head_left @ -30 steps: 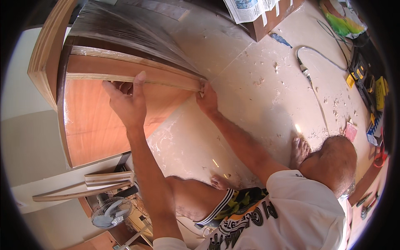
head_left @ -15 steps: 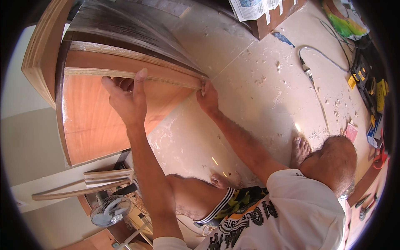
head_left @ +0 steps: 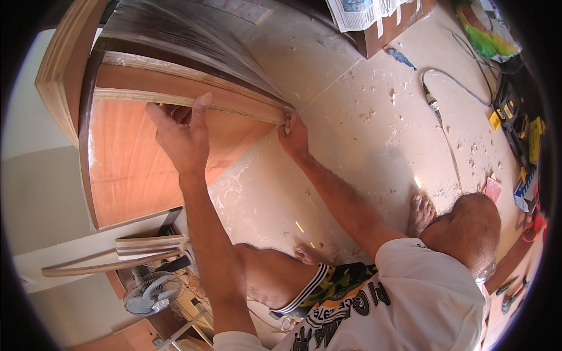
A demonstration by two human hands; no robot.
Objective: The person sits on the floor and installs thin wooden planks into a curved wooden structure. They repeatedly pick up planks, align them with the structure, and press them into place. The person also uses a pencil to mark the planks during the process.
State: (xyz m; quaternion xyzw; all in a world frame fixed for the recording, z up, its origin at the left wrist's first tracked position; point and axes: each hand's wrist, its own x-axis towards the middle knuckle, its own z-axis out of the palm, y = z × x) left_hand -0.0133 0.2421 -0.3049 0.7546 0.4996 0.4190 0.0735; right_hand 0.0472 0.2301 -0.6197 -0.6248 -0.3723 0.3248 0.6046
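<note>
A long reddish plywood strip (head_left: 170, 83) with a pale layered edge lies across the front of a wooden cabinet (head_left: 146, 158). My left hand (head_left: 186, 131) is closed on this strip near its middle, thumb on the lower edge, with the other fingers partly hidden beneath it. At the strip's right end, my right hand (head_left: 294, 134) pinches the corner with bent fingers. Another layered plywood edge (head_left: 146, 63) runs just behind the strip. Clear plastic film (head_left: 181, 35) covers the dark surface beyond.
A thick plywood panel (head_left: 58, 82) stands left of the cabinet. A fan (head_left: 153, 292) and stacked wood pieces (head_left: 149, 245) are at lower left. A cable (head_left: 448, 134) crosses the shaving-strewn floor (head_left: 357, 140). Tools (head_left: 515, 117) lie far right; a paper-covered box (head_left: 380, 29) stands at the back.
The view has shifted slightly. Both hands keep their places on the plywood strip, and no clear movement of the strip shows.
</note>
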